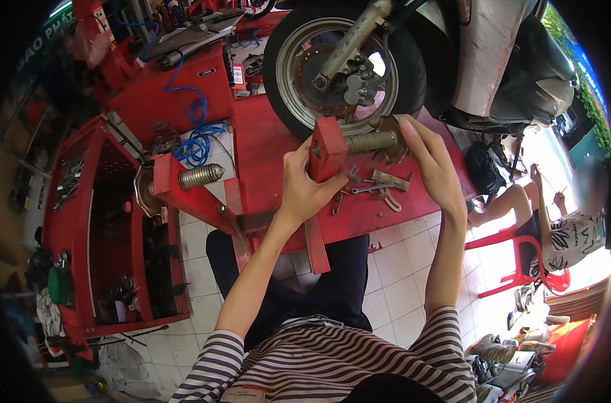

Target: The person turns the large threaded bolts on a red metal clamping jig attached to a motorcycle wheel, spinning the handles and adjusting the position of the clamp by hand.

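My left hand point(301, 187) is closed around a red metal clamp arm point(328, 144), thumb along its lower side. A thick threaded screw point(371, 142) passes through that arm toward the right. On the screw's right end is a worn metal handwheel point(392, 134), with my right hand point(432, 156) closed on its outer edge. Left of my hands, a second red clamp arm point(172, 176) carries a similar threaded screw point(201, 176) and handwheel point(144, 191). Just beyond the held arm stands a motorcycle's front wheel point(285, 80); the clamp arm and my right hand overlap its lower part.
Small tools and a brake caliper-like part point(390, 180) lie on the red lift platform point(278, 161). A red tool cabinet point(84, 221) stands left, near a coiled blue hose point(196, 144). At right, another person point(567, 235) sits on a red chair point(500, 243).
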The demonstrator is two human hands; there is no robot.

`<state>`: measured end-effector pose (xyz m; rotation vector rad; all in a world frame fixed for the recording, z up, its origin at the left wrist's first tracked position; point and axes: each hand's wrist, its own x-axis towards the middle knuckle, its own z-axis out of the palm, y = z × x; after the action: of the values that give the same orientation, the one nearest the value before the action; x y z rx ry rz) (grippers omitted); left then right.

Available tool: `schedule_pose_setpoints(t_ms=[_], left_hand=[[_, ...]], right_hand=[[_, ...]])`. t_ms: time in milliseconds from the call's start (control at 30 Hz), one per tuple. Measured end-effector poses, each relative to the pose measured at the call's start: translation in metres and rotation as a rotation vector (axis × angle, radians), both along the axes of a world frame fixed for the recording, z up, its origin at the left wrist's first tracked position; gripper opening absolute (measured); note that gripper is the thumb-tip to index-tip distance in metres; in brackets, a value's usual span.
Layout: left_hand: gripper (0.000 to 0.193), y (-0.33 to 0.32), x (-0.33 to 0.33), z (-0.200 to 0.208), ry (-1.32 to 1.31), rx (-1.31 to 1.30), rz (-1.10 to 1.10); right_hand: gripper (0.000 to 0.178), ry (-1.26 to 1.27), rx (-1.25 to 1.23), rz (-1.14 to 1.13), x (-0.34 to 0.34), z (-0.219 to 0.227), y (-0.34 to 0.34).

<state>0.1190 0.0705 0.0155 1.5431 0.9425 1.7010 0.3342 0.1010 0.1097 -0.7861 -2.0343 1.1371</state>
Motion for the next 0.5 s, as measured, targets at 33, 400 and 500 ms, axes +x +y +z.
schedule_pose_setpoints(t_ms=[33,400,500], left_hand=[[0.039,-0.001,0.001,0.002,-0.02,0.001,-0.012],[0.042,-0.002,0.001,0.007,-0.015,0.042,-0.015],[0.045,-0.002,0.005,0.008,-0.024,0.051,-0.011]], right_hand=[[0.039,0.037,0.038,0.046,-0.001,0.007,-0.004],[0.057,0.035,0.019,0.109,0.005,0.003,-0.002],[0.053,0.214,0.157,0.174,-0.004,-0.003,-0.003]])
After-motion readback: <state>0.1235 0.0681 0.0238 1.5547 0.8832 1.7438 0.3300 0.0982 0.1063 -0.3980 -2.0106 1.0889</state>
